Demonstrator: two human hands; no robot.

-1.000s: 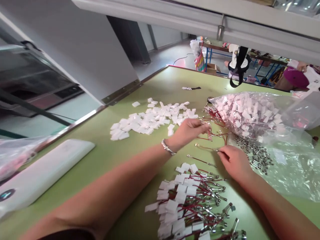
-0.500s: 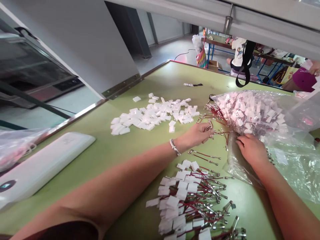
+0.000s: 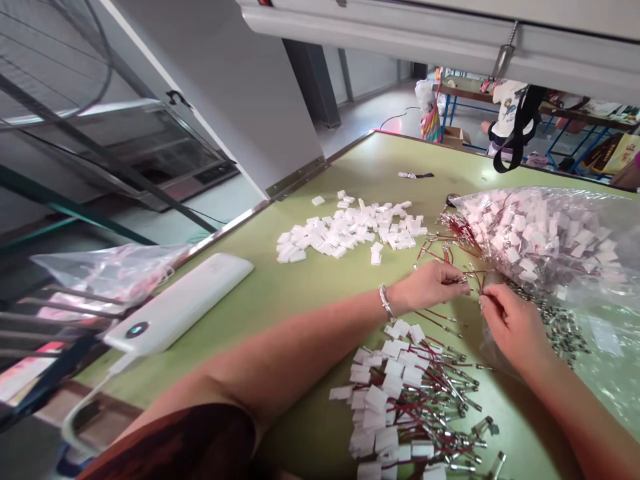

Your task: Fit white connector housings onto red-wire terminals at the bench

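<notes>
My left hand [image 3: 434,285], with a silver bracelet at the wrist, is closed round red wires with metal ends, partly hidden by the fingers. Close beside it, my right hand [image 3: 517,327] pinches the end of a red wire [image 3: 479,279]. Loose red wires [image 3: 440,251] lie just beyond the hands. Nearer me is a heap of white tabs on red wires [image 3: 395,387] with metal ends pointing right. Small metal parts [image 3: 560,320] are piled by my right hand, next to a clear bag of white pieces [image 3: 545,233].
Loose white pieces [image 3: 345,230] are spread over the green table [image 3: 240,340]. A long white device [image 3: 185,300] with a cable lies at the left edge. A black strap [image 3: 520,133] hangs at the far right. Behind it a person [image 3: 507,113] sits by another table.
My right hand has drawn back from the bag and now pinches a wire beside my left hand. The pile of metal parts has come into sight. The view has swung left.
</notes>
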